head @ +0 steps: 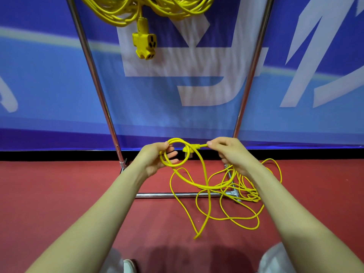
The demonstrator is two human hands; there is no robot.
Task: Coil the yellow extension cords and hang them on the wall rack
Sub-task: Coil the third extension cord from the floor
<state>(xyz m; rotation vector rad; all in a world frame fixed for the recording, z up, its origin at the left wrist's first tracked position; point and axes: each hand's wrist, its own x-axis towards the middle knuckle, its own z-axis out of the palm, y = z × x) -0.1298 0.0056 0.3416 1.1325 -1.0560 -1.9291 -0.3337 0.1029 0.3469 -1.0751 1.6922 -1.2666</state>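
Yellow cord (206, 186) sprawls loose on the red floor (59, 194) by the rack (94, 75). Left hand (157, 157) grips the first small loop; right hand (226, 152) pinches cord beside the plug (189, 149). Coiling has only begun; next, gather another loop.

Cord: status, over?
Left hand holds small loop; right hand pinches cord by plug. Rest loose on floor, across rack bar. One coil hung.
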